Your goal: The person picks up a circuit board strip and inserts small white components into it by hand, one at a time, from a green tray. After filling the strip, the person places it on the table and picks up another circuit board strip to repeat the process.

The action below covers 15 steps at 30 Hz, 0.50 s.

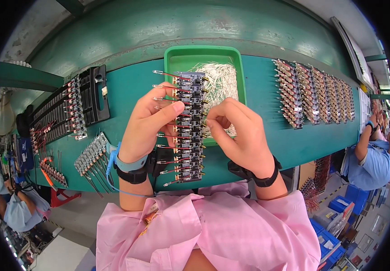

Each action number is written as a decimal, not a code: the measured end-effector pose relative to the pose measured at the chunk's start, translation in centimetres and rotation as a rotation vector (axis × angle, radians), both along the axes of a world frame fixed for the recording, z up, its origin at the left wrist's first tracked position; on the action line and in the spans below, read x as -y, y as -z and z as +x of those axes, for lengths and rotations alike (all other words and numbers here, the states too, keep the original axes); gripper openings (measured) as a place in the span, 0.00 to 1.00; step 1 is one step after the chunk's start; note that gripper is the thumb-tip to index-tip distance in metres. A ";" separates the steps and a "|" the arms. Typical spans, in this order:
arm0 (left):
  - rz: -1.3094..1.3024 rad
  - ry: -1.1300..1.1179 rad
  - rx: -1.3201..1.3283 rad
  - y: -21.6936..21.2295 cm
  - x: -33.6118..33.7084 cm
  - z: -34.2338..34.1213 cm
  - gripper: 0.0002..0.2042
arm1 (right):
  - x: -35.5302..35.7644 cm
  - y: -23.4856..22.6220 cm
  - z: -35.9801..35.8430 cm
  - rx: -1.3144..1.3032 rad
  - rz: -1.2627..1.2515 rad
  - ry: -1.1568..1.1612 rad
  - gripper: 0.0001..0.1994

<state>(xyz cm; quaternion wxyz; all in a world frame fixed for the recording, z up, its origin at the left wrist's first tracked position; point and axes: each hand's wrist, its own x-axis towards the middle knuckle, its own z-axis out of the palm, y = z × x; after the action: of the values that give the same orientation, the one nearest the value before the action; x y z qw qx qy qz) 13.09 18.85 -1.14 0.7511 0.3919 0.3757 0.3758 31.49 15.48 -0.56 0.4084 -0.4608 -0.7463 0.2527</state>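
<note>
My left hand (pixel 152 119) grips a long dark panel of small circuit boards (pixel 189 128) by its left side, thumb on top. Small clear-tipped parts on red wires (pixel 170 145) stick out along that side. Short yellowish pieces line the panel's other edge. Close to that edge, my right hand (pixel 240 131) is closed in a pinch, thumb against forefinger; whatever lies between the fingertips is too small to make out. Under and behind the panel sits a green tray (pixel 172 56) with a pile of thin white sticks or tubes (pixel 224 79) in it.
Rows of similar assembled panels (pixel 310 92) stand at right on the green table (pixel 267 149). At left are a black slotted rack (pixel 59 106), another board strip (pixel 93 153) and orange-handled pliers (pixel 48 169). A blue wrist strap's cord (pixel 109 174) hangs by my left arm. Co-workers sit on both sides.
</note>
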 end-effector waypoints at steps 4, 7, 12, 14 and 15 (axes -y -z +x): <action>-0.009 0.000 0.009 -0.1 -0.1 -0.1 0.12 | 0.0 0.0 0.4 -0.037 -0.029 0.043 0.06; 0.007 -0.027 0.010 0.1 -0.2 -0.1 0.12 | 0.4 -0.5 0.7 -0.048 -0.044 0.025 0.06; 0.003 -0.072 0.013 -0.1 -0.2 0.0 0.11 | 0.9 -0.8 0.5 -0.017 -0.025 -0.085 0.07; 0.011 -0.068 0.019 0.1 -0.2 -0.1 0.11 | 0.9 -0.7 0.5 0.001 -0.012 -0.106 0.07; 0.018 -0.065 0.024 0.2 -0.2 -0.1 0.11 | 0.9 -0.6 0.4 0.010 -0.005 -0.107 0.07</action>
<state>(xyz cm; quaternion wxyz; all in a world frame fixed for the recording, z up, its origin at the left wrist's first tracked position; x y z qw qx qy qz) 13.00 19.02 -1.32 0.7392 0.3819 0.3758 0.4081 31.93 14.59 0.03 0.3892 -0.4227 -0.7713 0.2738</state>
